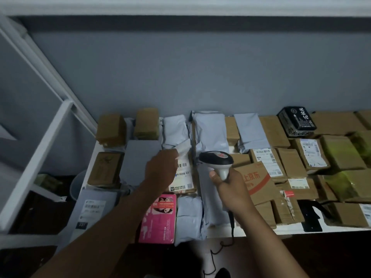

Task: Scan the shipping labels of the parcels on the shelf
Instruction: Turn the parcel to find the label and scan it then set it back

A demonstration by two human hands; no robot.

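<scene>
On the head camera I see one white shelf (220,232) covered with parcels, and two hands over it.

My right hand (232,187) is clenched around the grip of one handheld scanner (215,158), dark head with a red patch on top, aimed toward the middle of the shelf; its cable (230,229) hangs below the shelf edge.

My left hand (160,169) reaches onto a brown parcel (185,173) just left of the scanner head. Its fingers pinch a blurred white flap (183,148) at the parcel's far end; I cannot tell exactly what that flap is. The parcel's shipping label (183,176) lies face up beside the hand, with barcodes and one QR code visible.

Counting what I can: one pink box (158,217) at the near edge, one black box (297,119) with white characters at the back right, one carton with red print (259,183) beside my right hand. About seven grey poly bags lie left and centre. Brown cartons fill the right side, too many and too overlapped for a firm count; six other white labels show face up.
</scene>
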